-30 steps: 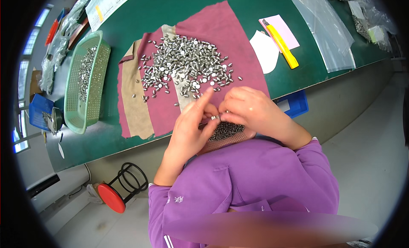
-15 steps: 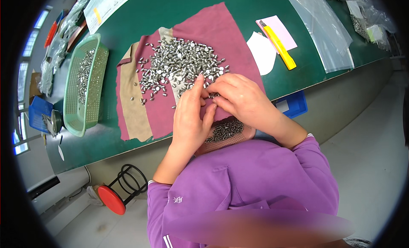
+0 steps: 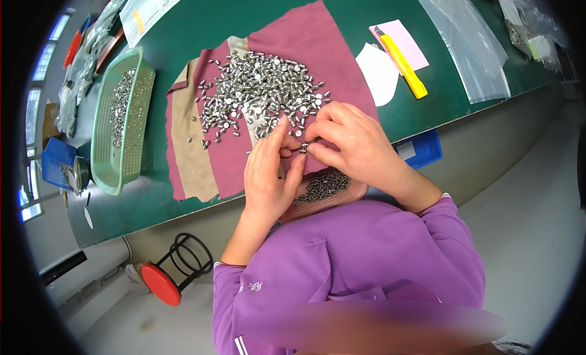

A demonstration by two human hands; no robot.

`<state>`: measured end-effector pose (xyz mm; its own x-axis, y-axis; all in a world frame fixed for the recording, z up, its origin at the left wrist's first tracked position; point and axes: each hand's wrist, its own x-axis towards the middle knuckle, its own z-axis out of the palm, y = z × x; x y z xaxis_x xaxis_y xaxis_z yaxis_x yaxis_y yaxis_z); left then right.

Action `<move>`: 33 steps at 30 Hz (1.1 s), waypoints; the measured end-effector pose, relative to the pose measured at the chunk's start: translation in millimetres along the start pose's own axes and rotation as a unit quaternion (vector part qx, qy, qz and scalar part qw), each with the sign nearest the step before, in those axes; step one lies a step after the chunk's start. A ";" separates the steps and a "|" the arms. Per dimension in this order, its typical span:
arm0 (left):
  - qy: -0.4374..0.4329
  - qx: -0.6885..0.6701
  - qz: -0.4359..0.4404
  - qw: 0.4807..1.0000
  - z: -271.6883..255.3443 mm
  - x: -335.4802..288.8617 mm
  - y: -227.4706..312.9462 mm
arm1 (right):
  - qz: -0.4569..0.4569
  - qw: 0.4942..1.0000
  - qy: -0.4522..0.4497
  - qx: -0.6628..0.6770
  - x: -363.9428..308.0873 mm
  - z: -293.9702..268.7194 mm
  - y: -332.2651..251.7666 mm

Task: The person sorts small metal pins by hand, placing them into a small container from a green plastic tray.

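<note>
In the head view, the right hand (image 3: 357,144) pinches a small metal piece (image 3: 303,147) between thumb and forefinger, the fingertips nearly meeting. The left hand (image 3: 265,172) is just beside it, palm turned inward, its forefinger pointing up and away from the thumb. The thumb tip is near the piece; whether this hand touches or grips it, I cannot tell.

Both hands are over the near edge of a maroon cloth (image 3: 329,56) with tan bands. Beyond them, a loose pile of shiny metal pieces (image 3: 262,89) lies on the cloth, a few strays to its left. Below the hands, a pink basket (image 3: 326,206) holds small, darker metal parts (image 3: 323,187), against the person's purple top (image 3: 366,251).

The cloth lies on a green table (image 3: 207,22). On the left is a green basket (image 3: 135,129) with more metal pieces inside; on the right, a yellow cutter (image 3: 403,65) rests across pink paper (image 3: 414,47).
</note>
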<state>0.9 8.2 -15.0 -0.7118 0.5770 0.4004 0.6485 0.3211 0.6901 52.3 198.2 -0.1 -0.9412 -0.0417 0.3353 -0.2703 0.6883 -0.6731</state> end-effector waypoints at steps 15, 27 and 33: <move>0.006 0.032 -0.004 0.999 -1.4 -0.7 1.4 | -0.035 0.999 0.003 -0.003 0.2 3.1 1.4; 0.013 0.026 -0.034 0.999 1.1 -0.7 8.5 | -0.039 0.999 0.005 0.022 -4.1 -2.0 4.6; 0.011 0.015 -0.022 1.000 -1.1 -2.0 7.1 | -0.019 1.000 0.002 -0.002 -0.7 -3.2 3.9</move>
<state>6.6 8.6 -10.3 -0.7455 0.5454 0.3831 0.6238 0.3685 0.6893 52.6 203.2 -0.9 -0.9293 -0.0657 0.3633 -0.3056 0.6891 -0.6571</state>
